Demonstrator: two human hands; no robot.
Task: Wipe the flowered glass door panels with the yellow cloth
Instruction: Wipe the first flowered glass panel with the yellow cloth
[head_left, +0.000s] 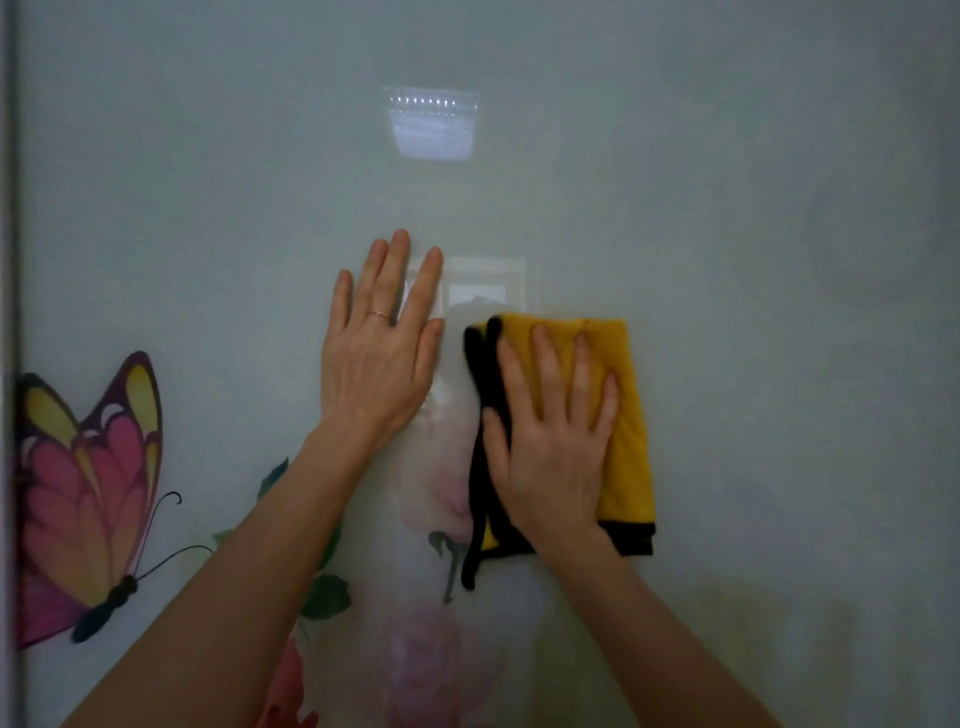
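Right hand (550, 441) pressing folded yellow microfibre cloth with black edging (626, 415) flat against pale glossy glass door panel (753, 260), fingers straight and spread over cloth. Left hand (376, 364) lying flat on glass just beside cloth, fingers extended, thin ring (380, 314) on one finger. Printed pink-and-yellow butterfly (88, 493) showing at lower left; faint pink flowers (441, 670) below hands. Light fixture reflection (431, 127) glinting above.

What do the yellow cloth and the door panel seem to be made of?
Yellow cloth: likely soft microfibre, matte and fuzzy, with a black sewn edge; it folds limply under the right hand. Door panel: probably glossy painted glass; it mirrors a lamp and carries a flat printed butterfly.
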